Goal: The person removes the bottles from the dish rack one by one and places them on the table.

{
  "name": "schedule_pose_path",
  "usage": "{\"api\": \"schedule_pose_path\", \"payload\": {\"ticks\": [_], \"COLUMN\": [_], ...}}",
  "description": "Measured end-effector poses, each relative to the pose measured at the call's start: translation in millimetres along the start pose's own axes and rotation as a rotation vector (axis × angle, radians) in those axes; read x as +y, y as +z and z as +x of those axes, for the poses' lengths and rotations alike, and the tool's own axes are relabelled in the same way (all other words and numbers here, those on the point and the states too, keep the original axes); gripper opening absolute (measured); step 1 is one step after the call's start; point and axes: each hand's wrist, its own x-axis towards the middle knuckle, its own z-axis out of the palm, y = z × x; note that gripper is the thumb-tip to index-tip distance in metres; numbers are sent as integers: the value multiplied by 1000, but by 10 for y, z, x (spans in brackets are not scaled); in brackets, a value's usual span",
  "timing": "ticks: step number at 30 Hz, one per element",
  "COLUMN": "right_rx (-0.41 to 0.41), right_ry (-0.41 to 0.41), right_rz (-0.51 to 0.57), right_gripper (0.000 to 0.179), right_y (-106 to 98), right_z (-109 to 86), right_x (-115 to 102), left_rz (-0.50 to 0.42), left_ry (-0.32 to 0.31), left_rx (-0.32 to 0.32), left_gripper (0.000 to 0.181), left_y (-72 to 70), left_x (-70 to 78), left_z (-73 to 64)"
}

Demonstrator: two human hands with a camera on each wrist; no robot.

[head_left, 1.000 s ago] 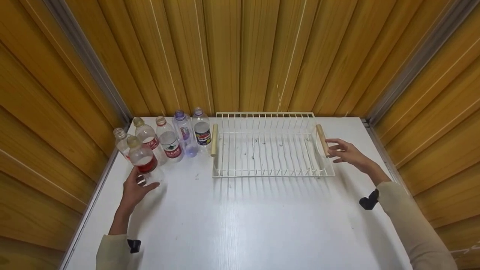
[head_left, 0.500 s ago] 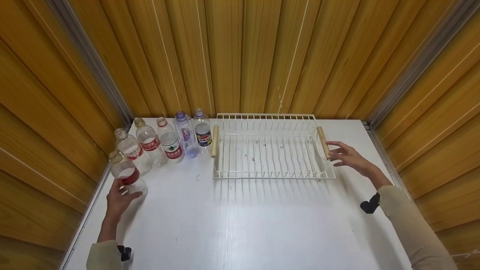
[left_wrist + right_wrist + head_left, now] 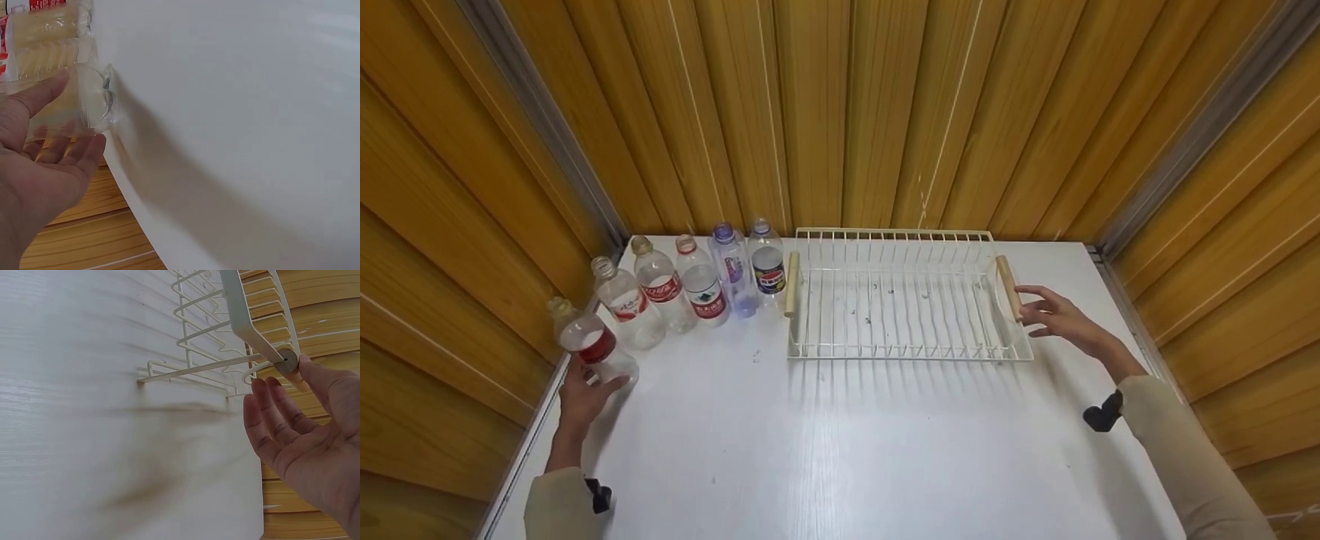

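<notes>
My left hand [image 3: 583, 399] grips the lower part of a clear plastic bottle [image 3: 596, 346] with a red label, thumb on one side and fingers on the other. This bottle is at the table's left edge, beside a row of capless bottles. In the left wrist view its base [image 3: 100, 101] is close to the tabletop; whether it touches cannot be told. My right hand [image 3: 1061, 321] is at the right wooden handle [image 3: 1009, 289] of a white wire dish rack [image 3: 911, 358]. The right wrist view shows the thumb touching the handle's end [image 3: 288, 361], the other fingers loosely bent below.
Several bottles stand upright left of the rack: a white-and-red-labelled one [image 3: 628, 306], a red-labelled one [image 3: 663, 289], a red-and-green-labelled one [image 3: 705, 295], a purple-tinted one [image 3: 736, 274] and a dark-labelled one [image 3: 769, 280]. Wood-patterned walls [image 3: 877, 112] border the white table [image 3: 840, 450].
My left hand has carried the red-labelled bottle left and slightly toward me, away from the bottles it overlapped. The right hand has stayed at the rack's handle.
</notes>
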Motion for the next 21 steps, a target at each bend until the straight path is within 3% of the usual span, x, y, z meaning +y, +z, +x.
{"api": "schedule_pose_path", "payload": {"ticks": [12, 21], "right_rx": [1, 14], "right_ry": [15, 1], "right_rz": [24, 37], "right_gripper": [62, 60], "right_y": [19, 31], "right_z": [-17, -19], "right_x": [54, 83], "left_rz": [70, 32], "left_ry": [-14, -4], "left_rx": [-20, -20], "left_gripper": [92, 95], "left_y": [-122, -88], "left_x": [51, 76], "left_z": [198, 375]}}
